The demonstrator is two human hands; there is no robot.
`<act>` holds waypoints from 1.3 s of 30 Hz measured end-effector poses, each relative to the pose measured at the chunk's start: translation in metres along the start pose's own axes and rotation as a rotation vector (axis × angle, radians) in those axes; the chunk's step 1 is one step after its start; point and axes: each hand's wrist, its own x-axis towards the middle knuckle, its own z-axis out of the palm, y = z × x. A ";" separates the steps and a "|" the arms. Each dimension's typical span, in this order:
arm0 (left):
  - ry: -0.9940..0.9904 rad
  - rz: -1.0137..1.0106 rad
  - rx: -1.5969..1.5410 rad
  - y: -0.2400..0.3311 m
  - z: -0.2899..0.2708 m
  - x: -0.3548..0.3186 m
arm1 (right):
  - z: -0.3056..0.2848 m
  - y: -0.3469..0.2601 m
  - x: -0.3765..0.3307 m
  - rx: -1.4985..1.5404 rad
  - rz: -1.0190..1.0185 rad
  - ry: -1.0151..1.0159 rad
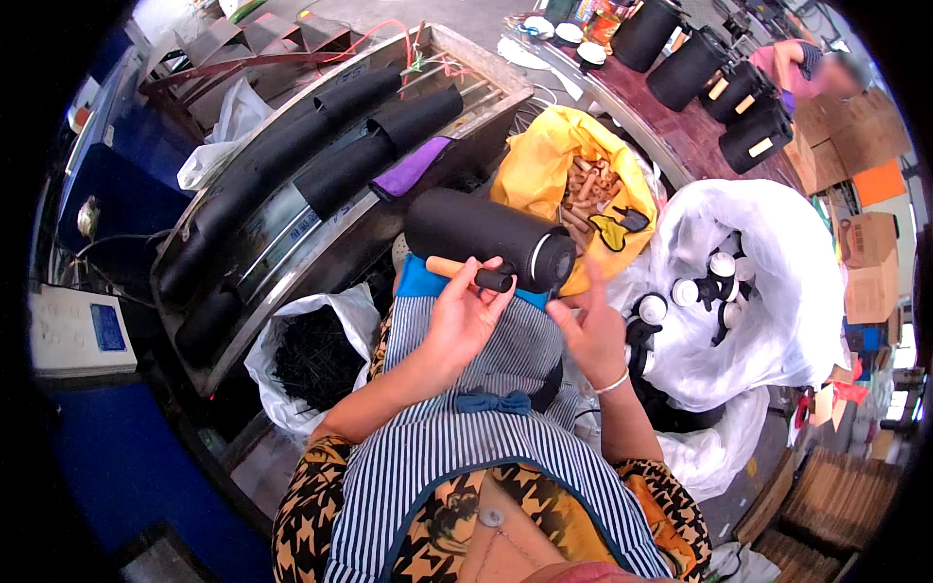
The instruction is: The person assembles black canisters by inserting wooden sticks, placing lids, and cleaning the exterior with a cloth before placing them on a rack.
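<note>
Across my lap lies a matte black cylindrical jug body (476,233), its round dark-rimmed end (552,262) pointing right. My left hand (461,325) is closed in a fingertip grip on a tan handle (447,266) with a black end piece (494,281), held right against the near side of the jug body. Beside the jug's round end is my right hand (595,340), its thumb and forefinger apart and slightly blurred. Nothing shows plainly between those fingers.
Beyond the jug, a yellow bag (520,180) holds many tan handles. White bags hold black-and-white lids (685,292) at right and thin black pieces (316,360) at left. Black jug bodies lie in a metal trough (267,321). Finished jugs stand on a table (622,92), near another person (777,60).
</note>
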 end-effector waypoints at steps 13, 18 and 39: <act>-0.210 0.209 0.240 -0.023 0.010 -0.016 | 0.020 0.023 0.010 -0.028 0.036 0.177; -0.488 0.579 0.988 -0.026 0.006 -0.006 | 0.045 0.047 0.020 1.375 0.235 -0.015; -0.419 0.849 2.444 0.047 -0.034 0.094 | -0.182 0.082 0.160 0.559 -0.157 0.762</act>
